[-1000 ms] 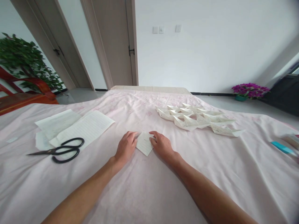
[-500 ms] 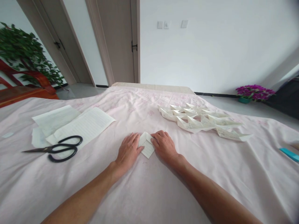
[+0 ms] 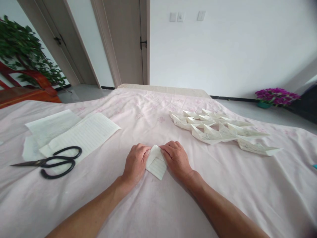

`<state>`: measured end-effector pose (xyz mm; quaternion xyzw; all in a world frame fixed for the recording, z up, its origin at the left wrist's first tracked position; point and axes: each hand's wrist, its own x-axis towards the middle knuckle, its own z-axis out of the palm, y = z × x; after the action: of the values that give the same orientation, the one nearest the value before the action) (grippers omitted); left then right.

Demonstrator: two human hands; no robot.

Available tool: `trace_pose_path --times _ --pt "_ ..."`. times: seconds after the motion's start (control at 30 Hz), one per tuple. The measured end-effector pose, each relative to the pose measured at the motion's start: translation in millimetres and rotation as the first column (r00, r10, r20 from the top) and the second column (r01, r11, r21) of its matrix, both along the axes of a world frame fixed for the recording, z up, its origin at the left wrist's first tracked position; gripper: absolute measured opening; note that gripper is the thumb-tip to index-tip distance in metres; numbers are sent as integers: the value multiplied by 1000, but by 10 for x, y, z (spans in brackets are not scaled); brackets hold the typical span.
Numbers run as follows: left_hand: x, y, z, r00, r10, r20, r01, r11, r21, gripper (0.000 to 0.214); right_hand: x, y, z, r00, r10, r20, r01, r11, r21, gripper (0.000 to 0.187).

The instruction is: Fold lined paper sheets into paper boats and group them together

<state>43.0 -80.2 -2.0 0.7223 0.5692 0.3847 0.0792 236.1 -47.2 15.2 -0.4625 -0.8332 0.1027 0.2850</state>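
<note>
A small folded piece of lined paper (image 3: pixel 158 166) is between my two hands, its pointed top facing away from me. My left hand (image 3: pixel 136 162) pinches its upper left edge between thumb and fingers. On the opposite side, my right hand (image 3: pixel 176 159) grips the upper right edge in the same way. The lower corner of the folded paper points toward me, just above the cloth. Several folded paper boats (image 3: pixel 215 134) stand in rows beyond my right hand.
Black-handled scissors (image 3: pixel 55 161) lie partly over loose lined sheets (image 3: pixel 85 134) at the left. A pink patterned cloth (image 3: pixel 138 211) covers the table. At the far right edge, a bit of a blue object (image 3: pixel 314 166) shows. Behind stand a wooden chair (image 3: pixel 29 94) and purple flowers (image 3: pixel 276 97).
Both hands have gone from pressing on the folded paper to pinching its upper edges, and the near end seems slightly raised. The view has shifted a little.
</note>
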Motion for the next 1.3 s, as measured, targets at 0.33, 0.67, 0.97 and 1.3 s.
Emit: trace_pose_path --times 0.33,0.67,0.97,1.3 --pt "35 -13 48 1000 1 -24 -4 992 -125 32 38 -24 -30 992 98 -81 -100 995 -17 26" --pt "40 -56 43 997 -13 -75 2 991 -136 32 12 -58 -14 985 147 -89 -152 987 -51 28" --pt "62 -46 42 989 37 -141 -61 984 -170 36 -7 -90 15 989 131 -71 -134 990 -45 29" --pt "84 -72 40 993 -8 -117 -5 994 -108 37 -19 -110 53 993 115 -37 -117 992 -45 29"
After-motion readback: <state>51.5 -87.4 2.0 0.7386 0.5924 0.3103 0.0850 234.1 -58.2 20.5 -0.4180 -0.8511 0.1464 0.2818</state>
